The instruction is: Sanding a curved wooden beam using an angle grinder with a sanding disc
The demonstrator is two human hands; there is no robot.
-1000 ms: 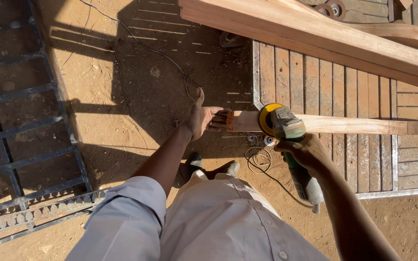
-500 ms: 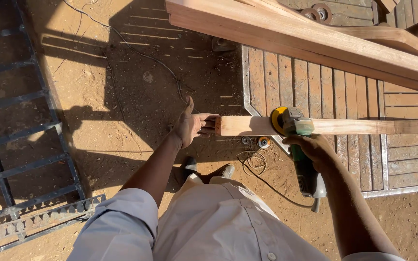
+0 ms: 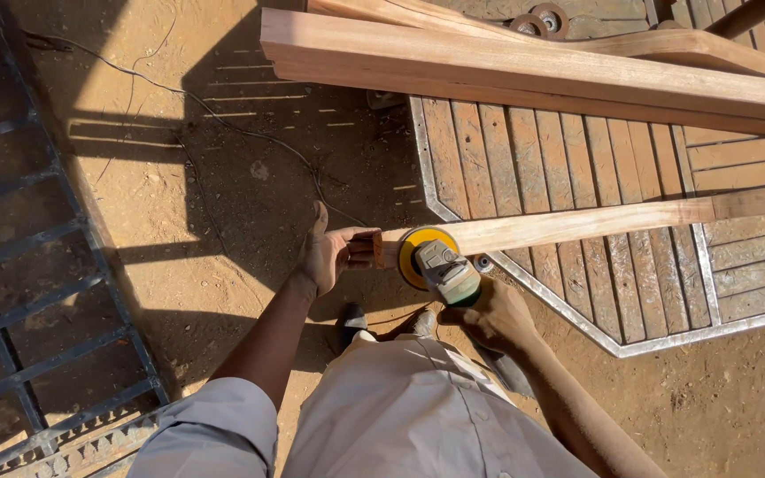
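One long plank (image 3: pixel 577 226), stiff and likely light, is gripped at its end by the left hand (image 3: pixel 328 255) at frame center; the sander (image 3: pixel 440 265) is clasped by the right hand (image 3: pixel 493 314).

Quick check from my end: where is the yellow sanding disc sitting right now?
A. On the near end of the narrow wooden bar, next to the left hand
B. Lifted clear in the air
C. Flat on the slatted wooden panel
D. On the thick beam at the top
A: the yellow sanding disc lies against the near end of the narrow wooden bar, just beside the left hand gripping that end, while the right hand holds the sander's body.
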